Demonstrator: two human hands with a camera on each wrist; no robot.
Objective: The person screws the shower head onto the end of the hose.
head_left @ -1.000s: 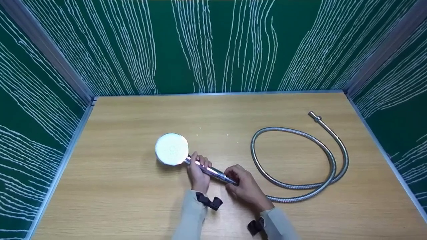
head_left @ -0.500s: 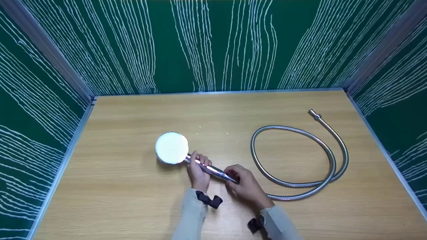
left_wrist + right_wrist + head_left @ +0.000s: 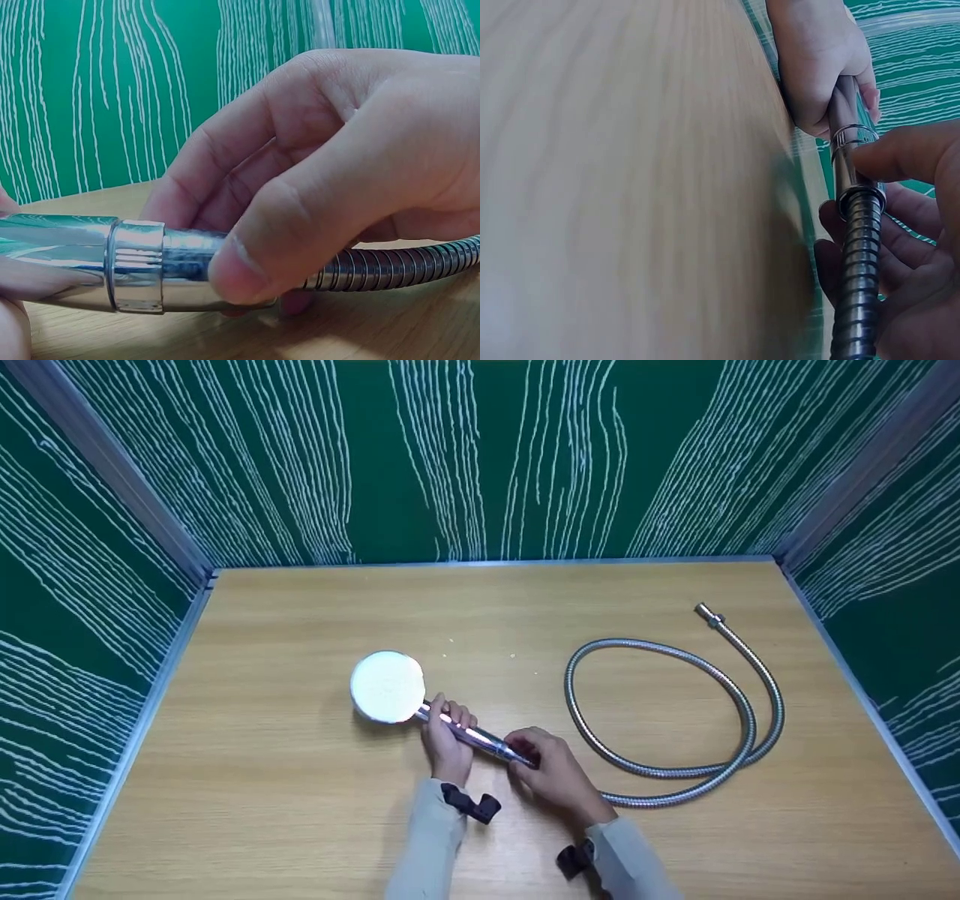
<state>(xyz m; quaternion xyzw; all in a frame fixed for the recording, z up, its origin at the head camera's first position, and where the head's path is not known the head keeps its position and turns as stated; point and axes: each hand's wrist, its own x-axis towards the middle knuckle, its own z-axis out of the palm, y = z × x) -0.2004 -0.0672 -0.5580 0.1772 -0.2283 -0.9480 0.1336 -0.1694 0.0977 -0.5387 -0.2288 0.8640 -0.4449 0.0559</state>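
Note:
A chrome hand shower (image 3: 388,688) with a round white face lies left of centre in the head view, face up. My left hand (image 3: 450,746) grips its handle (image 3: 487,743) just below the head. At the handle's lower end, my right hand (image 3: 559,780) pinches the smooth chrome end fitting (image 3: 187,259) between thumb and fingers. From that fitting runs a ribbed metal shower hose (image 3: 861,262), seen in both wrist views. Handle and fitting are in line, with a ringed collar (image 3: 136,266) between the handle and my right thumb. My right fingers hide part of the fitting.
The hose (image 3: 619,643) loops over the right side of the wooden table (image 3: 262,810). Its free end, with a nut (image 3: 716,620), points to the back right. Green panels (image 3: 367,472) with white lines wall in the back and sides. Small white specks dot the table behind the hands.
Both hands keep their hold in the same place, with only slight shifts of the right fingers at the fitting. The head view has tilted a little, so everything sits slightly higher.

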